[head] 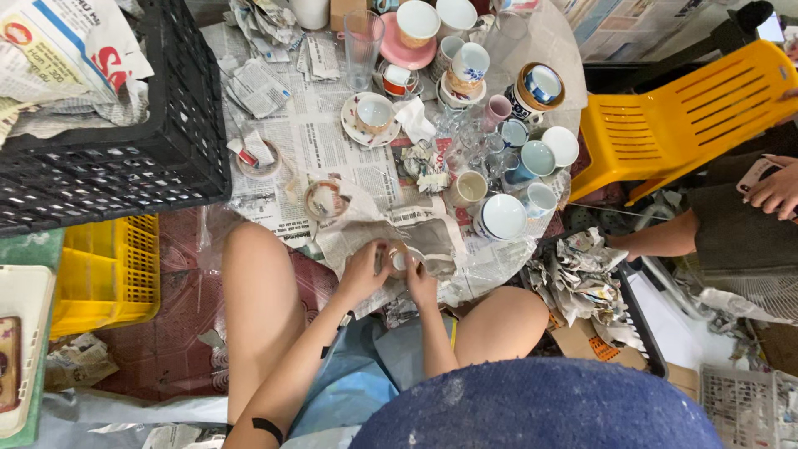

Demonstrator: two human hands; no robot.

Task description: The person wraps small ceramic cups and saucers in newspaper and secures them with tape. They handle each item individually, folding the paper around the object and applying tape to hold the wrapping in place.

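Round table point(328, 141) spread with newspaper, crowded with cups, saucers and glasses; black crate point(116, 141) at its left edge. Mid-wrap on a small white cup point(406, 260) at the near rim, nested in a newspaper sheet point(432, 237). Left hand point(363, 270) and right hand point(421, 283) both closed around cup and paper; next, probably folding the loose paper over.

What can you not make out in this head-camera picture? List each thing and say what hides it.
- The cup, head view: the left hand, right hand and newspaper cover most of it.
- The black crate, head view: cut off by the left and top edges.
- The person at right, head view: cut off by the right edge.
- The glasses mid-table, head view: too clear and crowded to count.
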